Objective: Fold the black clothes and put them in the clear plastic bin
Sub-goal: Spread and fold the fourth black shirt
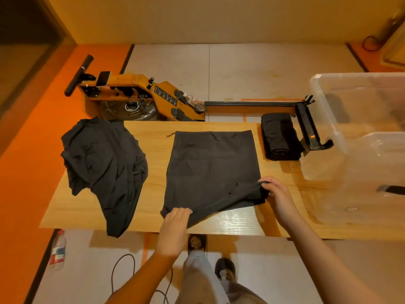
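A black garment point(210, 165) lies spread flat in the middle of the wooden table point(153, 137). My left hand point(175, 224) grips its near left corner. My right hand point(277, 194) pinches its near right corner, lifted a little off the table. A crumpled pile of black clothes point(105, 163) lies at the table's left and hangs over the near edge. A folded black stack point(280, 137) sits at the far right of the table. The clear plastic bin point(359, 128) stands on the right end of the table, beside the stack.
A wooden rowing machine point(142, 97) stands on the floor beyond the table. A plastic bottle point(58, 249) and a black cable point(118, 273) lie on the floor near my feet. An orange strip of floor runs along the left.
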